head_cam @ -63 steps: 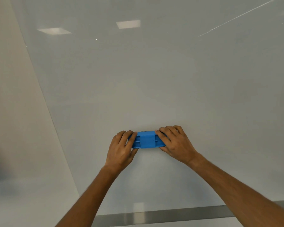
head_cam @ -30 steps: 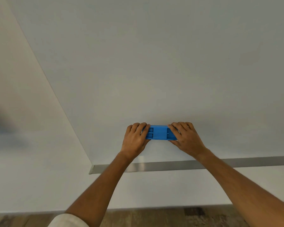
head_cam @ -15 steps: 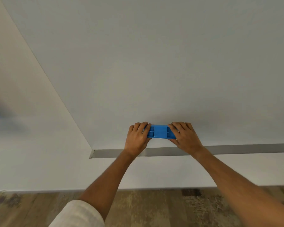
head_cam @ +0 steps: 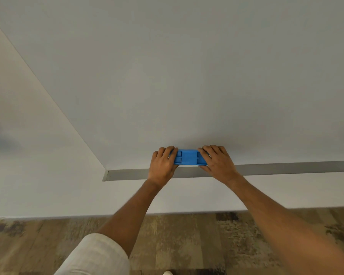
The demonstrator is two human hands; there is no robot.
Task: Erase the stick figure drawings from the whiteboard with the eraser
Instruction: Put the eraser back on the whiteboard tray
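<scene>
A blue rectangular eraser (head_cam: 188, 157) lies flat against the whiteboard (head_cam: 187, 76), just above the board's grey metal bottom rail (head_cam: 286, 168). My left hand (head_cam: 163, 163) grips the eraser's left end and my right hand (head_cam: 216, 160) grips its right end, fingers curled over the top. The board surface in view looks blank; no stick figure lines show on it.
The whiteboard's left edge runs diagonally down to its bottom-left corner (head_cam: 105, 175). A plain pale wall (head_cam: 28, 155) surrounds the board. Below lies a wood-pattern floor (head_cam: 187, 239). A white sleeve (head_cam: 95, 257) covers my left upper arm.
Both hands have slid the eraser down the board, from well above the rail to right above it. My view has tilted down, bringing the floor into sight.
</scene>
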